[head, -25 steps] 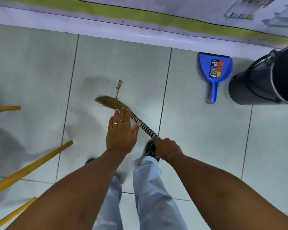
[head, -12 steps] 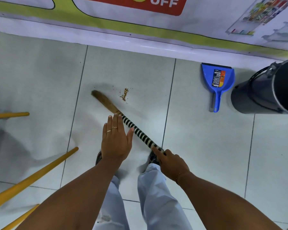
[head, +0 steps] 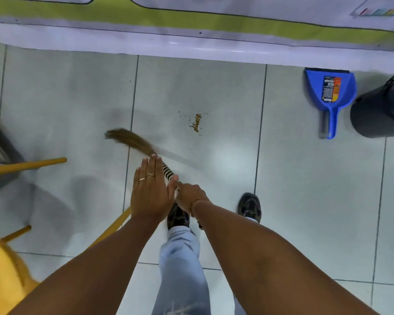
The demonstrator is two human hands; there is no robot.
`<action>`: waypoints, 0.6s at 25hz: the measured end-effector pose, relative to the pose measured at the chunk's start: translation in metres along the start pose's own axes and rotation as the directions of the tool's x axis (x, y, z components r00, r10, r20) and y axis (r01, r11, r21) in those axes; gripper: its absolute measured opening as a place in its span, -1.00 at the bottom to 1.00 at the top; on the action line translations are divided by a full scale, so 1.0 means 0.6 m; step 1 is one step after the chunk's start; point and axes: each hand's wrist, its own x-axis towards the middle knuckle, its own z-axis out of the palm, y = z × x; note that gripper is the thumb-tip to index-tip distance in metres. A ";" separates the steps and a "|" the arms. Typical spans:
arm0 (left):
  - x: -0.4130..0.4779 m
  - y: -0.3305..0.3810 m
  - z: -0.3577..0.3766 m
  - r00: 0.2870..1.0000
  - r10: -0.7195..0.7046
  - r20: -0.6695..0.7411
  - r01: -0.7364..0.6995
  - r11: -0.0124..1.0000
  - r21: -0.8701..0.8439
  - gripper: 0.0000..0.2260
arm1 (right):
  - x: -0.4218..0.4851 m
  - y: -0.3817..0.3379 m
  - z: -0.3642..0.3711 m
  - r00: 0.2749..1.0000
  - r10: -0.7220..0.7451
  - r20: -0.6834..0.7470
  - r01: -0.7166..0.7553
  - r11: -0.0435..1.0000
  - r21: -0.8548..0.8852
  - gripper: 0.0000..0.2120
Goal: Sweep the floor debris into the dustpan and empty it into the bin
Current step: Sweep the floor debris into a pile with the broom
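One small debris pile (head: 197, 123) lay mid-frame, unswept; dustpan (head: 329, 93) empty upper right beside bin (head: 380, 114). Right hand (head: 190, 196) gripped broom (head: 132, 140); left hand (head: 151, 193) flat, fingers together.

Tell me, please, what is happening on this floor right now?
A person is sweeping a tiled floor. The right hand grips the striped handle of a short broom, while the left hand is held flat and open above it. A small pile of brown debris lies to the right of the bristles. The blue dustpan sits untouched by the wall, beside the dark bin.
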 end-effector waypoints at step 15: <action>-0.010 -0.016 -0.040 0.997 0.077 -0.005 -0.077 0.997 0.009 -0.37 | -0.119 0.049 0.067 0.948 0.190 -0.254 -0.076 0.913 0.400 -0.58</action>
